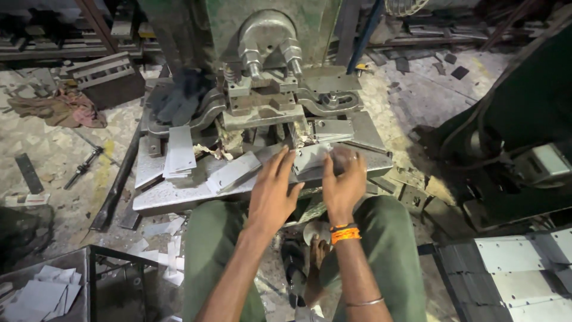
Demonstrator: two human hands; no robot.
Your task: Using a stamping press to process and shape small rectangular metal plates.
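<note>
I sit facing a metal press (pixel 268 71) with a steel work table (pixel 173 194) in front of it. My left hand (pixel 273 191) reaches forward with fingers spread, its fingertips touching a flat grey metal plate (pixel 310 158) at the table's front. My right hand (pixel 344 179) grips the same plate from its right side, fingers curled over the edge. Another loose plate (pixel 233 171) lies just left of my left hand. A stack of similar plates (pixel 180 152) rests further left on the table. More plates (pixel 333 129) sit behind, beside the die.
A dark glove or cloth (pixel 179 98) lies on the press's left side. Stacked grey plates (pixel 518 274) fill the lower right. A box with cut pieces (pixel 44 295) stands at the lower left. Scrap bits and a tool (pixel 83 168) litter the floor.
</note>
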